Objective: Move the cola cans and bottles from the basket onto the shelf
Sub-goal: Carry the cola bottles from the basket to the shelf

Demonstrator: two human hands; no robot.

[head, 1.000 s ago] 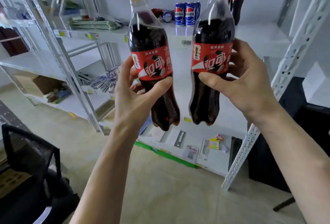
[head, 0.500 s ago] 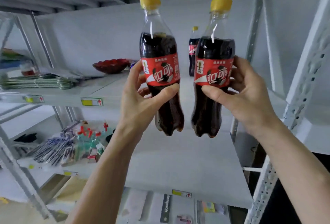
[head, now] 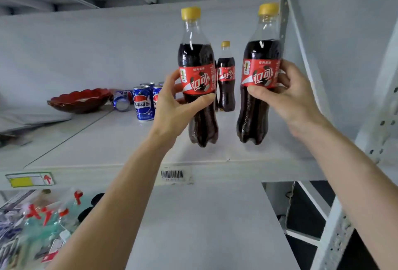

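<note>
Two cola bottles with red labels and yellow caps are held upright just above the white shelf (head: 120, 151). My left hand (head: 174, 108) grips the left cola bottle (head: 197, 58) round its label. My right hand (head: 286, 95) grips the right cola bottle (head: 258, 54) the same way, close to the shelf's right upright. A third cola bottle (head: 226, 75) stands on the shelf behind and between them. Several blue cola cans (head: 143, 106) stand at the back left of my left hand, one lying on its side. The basket is out of view.
A dark red scalloped bowl (head: 79, 100) sits on the shelf left of the cans. A perforated metal upright (head: 284, 22) bounds the shelf on the right. A barcode tag (head: 172, 174) is on the shelf's front edge. The lower shelf holds small packaged items (head: 38, 216) at left.
Both hands have carried the bottles forward over the shelf. My view has tilted up and come closer, so the cans and the standing bottle now show behind the held bottles.
</note>
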